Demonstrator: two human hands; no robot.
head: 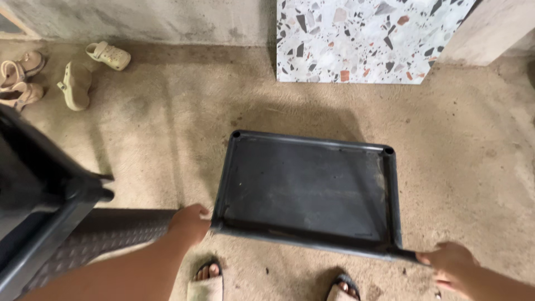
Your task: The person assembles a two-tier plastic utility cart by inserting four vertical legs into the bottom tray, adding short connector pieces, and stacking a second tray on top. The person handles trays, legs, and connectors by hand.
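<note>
A black rectangular plastic tray-like shelf (390,184) with raised rims and round sockets at its far corners is held above a sandy concrete floor. My left hand (188,222) grips its near left corner. My right hand (452,266) grips its near right corner. The shelf tilts slightly, its inside bare and dusty.
Another black plastic shelf piece (39,206) stands at the left, with a dark ribbed panel (111,237) beside it. A terrazzo slab (362,39) leans against the far wall. Pale clogs (75,83) and sandals (19,78) lie at the upper left. My sandalled feet (207,281) are below the tray.
</note>
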